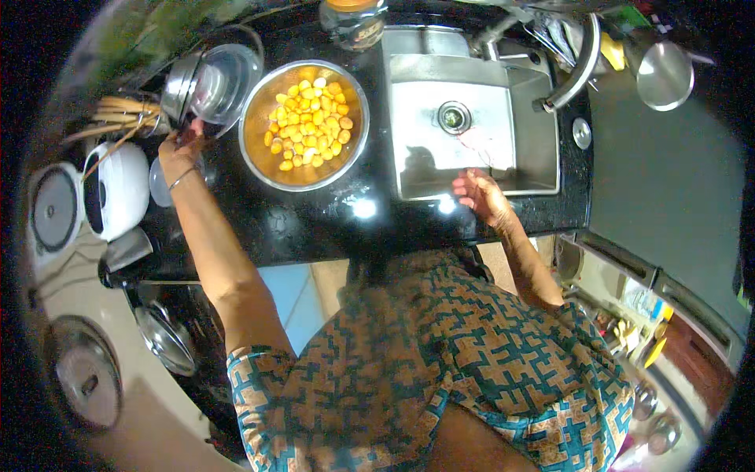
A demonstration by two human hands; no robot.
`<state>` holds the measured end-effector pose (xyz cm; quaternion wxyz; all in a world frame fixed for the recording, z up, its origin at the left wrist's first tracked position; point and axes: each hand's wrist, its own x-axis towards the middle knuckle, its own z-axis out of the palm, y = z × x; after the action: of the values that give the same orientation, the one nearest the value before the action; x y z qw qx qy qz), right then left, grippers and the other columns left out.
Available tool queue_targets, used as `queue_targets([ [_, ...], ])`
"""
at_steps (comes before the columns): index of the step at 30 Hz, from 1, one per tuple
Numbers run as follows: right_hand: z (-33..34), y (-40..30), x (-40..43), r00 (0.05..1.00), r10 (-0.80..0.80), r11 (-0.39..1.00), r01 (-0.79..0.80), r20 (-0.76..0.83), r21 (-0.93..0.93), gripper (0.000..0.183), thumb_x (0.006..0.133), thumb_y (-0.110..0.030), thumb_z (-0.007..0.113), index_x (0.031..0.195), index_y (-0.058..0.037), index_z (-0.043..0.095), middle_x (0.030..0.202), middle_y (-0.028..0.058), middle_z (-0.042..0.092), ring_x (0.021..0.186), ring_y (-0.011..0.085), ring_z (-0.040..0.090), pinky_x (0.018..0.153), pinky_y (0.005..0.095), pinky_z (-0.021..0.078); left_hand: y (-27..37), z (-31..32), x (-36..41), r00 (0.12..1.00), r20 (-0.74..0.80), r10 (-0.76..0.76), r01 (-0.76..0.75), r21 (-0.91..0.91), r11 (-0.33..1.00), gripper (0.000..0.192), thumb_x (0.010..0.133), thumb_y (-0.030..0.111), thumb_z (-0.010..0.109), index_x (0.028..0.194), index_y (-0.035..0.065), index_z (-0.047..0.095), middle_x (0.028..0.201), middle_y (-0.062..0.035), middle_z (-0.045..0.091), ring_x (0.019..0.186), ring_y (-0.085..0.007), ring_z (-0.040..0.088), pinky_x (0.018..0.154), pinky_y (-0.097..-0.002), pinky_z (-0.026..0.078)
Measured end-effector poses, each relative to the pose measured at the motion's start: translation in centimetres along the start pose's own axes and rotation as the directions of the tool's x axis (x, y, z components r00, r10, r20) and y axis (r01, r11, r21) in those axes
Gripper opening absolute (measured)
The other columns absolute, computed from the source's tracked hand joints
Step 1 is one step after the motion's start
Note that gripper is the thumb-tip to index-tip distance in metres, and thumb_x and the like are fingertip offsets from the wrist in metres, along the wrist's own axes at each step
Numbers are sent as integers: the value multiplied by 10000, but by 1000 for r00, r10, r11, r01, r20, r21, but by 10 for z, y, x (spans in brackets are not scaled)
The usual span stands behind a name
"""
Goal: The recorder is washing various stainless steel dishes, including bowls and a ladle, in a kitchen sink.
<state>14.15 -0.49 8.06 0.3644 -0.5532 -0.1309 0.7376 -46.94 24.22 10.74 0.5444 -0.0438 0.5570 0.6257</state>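
On the black countertop sits a wide metal bowl (255,154) holding many small, round yellow-orange pieces. To its left my left hand (184,144) reaches to a cluster of vessels: a steel pot (179,88) and a clear bowl (227,82). Its fingertips are close to their lower edge, and whether they grip anything is unclear. A translucent round container (159,183) lies beside that wrist. Over the near edge of the steel sink (534,147) is my right hand (481,192), fingers loosely curled and apart, with nothing in it.
A jar with an orange lid (353,26) stands behind the counter's middle. The curved faucet (581,71) arches over the sink's right side. At the left are wooden utensils (121,118), a white appliance (127,189) and a metal cup (128,250).
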Motion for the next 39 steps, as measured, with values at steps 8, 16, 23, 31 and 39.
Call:
queue_targets([
  [8, -7, 6, 12, 973, 119, 986, -93, 197, -140, 269, 901, -367, 532, 1016, -129, 584, 906, 16, 599, 821, 146, 546, 657, 249, 389, -102, -138, -195, 946, 122, 299, -294, -63, 954, 220, 904, 141, 440, 876, -26, 581, 765, -153, 634, 651, -233, 610, 557, -331, 511],
  [16, -16, 3, -5, 812, 18, 303, 552, 584, -777, 299, 896, -365, 559, 1079, -131, 587, 988, 43, 617, 903, 180, 569, 653, 311, 470, -454, -422, -493, 728, -685, -4, -305, -329, 894, 259, 863, 260, 481, 934, 11, 497, 748, -144, 564, 646, -300, 582, 560, -367, 485],
  [23, -38, 6, -21, 888, 181, 911, 11, 423, -412, 269, 877, -356, 602, 1074, -174, 582, 946, -1, 628, 856, 124, 576, 717, 293, 435, -455, -447, -573, 210, -946, -248, -343, -309, 887, 150, 804, 173, 533, 724, 48, 509, 503, -54, 413, 397, -170, 411, 326, -321, 295],
  [31, -52, 61, -40, 960, -125, 639, 271, 251, -720, 346, 854, -347, 644, 1112, -153, 522, 887, 7, 624, 710, 123, 582, 581, 256, 472, -200, -637, -681, -345, -696, 629, -53, 684, 727, 352, 758, 182, 623, 1049, -8, 567, 961, -192, 630, 884, -314, 611, 826, -391, 466],
  [39, -59, 123, -56, 794, -383, 490, 608, 472, -625, 88, 849, -91, 602, 905, -116, 538, 721, -53, 487, 599, 66, 427, 506, 210, 349, -37, -808, -742, -179, -686, 705, 364, 620, 695, 465, 782, 353, 592, 1096, 10, 596, 1103, -223, 610, 1046, -397, 571, 889, -460, 458],
])
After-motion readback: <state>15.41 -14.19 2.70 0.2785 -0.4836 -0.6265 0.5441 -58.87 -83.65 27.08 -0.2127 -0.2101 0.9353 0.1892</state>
